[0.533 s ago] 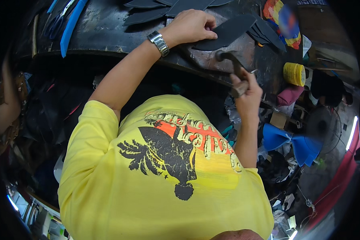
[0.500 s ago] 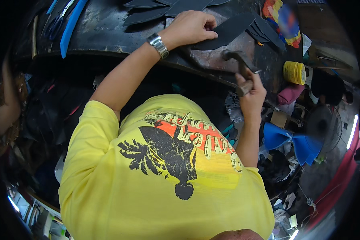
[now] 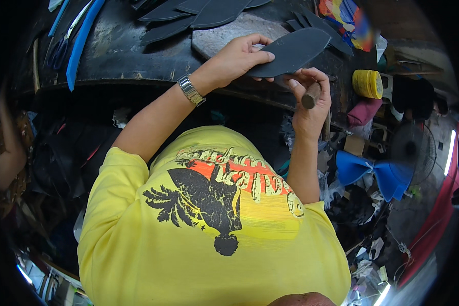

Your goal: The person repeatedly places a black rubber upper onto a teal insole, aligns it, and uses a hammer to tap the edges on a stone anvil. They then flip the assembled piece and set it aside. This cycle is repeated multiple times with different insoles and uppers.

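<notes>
Pinching a black sole (image 3: 293, 52) in left hand (image 3: 238, 60), gripping a wooden handle (image 3: 310, 97) in right hand (image 3: 309, 116), left of yellow bucket (image 3: 367, 84).

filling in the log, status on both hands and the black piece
Left hand gripping black piece, thumb on top. Right hand around wooden handle, close to piece's edge; contact unclear. Other black pieces on bench beyond.

A light tube (image 3: 450, 153) glares at right amid dark, curved edges.

Scissors (image 3: 68, 36) lie beside a blue strip (image 3: 81, 45), and a yellow tub (image 3: 367, 84) (maroon cloth (image 3: 364, 112) near it) sits at right.
</notes>
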A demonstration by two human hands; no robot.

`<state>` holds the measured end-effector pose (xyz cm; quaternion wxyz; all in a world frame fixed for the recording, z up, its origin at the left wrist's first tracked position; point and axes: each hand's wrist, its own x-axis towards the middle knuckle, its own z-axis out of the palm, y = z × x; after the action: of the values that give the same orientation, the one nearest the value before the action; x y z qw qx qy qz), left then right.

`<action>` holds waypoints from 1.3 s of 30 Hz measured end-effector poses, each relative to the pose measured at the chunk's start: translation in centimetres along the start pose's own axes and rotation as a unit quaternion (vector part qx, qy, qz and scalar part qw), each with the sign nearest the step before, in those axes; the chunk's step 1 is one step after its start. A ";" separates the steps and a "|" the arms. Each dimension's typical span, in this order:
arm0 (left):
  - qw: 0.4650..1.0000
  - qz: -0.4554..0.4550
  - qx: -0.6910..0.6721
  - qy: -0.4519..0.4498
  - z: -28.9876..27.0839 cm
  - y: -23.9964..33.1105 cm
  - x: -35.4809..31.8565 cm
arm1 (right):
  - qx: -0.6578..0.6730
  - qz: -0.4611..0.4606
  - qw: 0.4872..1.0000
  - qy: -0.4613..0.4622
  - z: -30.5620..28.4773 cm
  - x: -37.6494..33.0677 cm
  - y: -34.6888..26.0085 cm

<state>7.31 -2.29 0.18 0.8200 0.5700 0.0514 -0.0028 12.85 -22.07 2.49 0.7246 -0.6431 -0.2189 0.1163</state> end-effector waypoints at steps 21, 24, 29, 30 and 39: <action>0.814 0.243 0.506 0.152 0.6 -1.4 0.8 | -0.023 0.149 0.989 -0.005 0.6 0.1 1.6; 0.805 0.139 0.557 0.152 -0.5 -0.3 2.0 | -0.292 -0.020 0.956 0.023 -1.0 0.1 0.6; 0.794 0.144 0.572 0.150 -0.8 -0.1 2.4 | -0.631 -0.150 0.755 0.097 -7.6 -0.2 -0.4; 0.794 0.162 0.565 0.156 -0.9 -0.3 2.4 | -0.674 -0.097 0.726 0.099 -8.9 -0.4 0.0; 0.827 0.232 0.498 0.116 -2.3 -2.2 2.1 | -0.251 -0.024 0.963 0.095 -9.6 -1.1 -1.9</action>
<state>9.12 -0.75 -2.85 0.3890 0.8924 0.0039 0.2287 16.16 -31.34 3.45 0.5599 -0.8070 -0.1866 -0.0219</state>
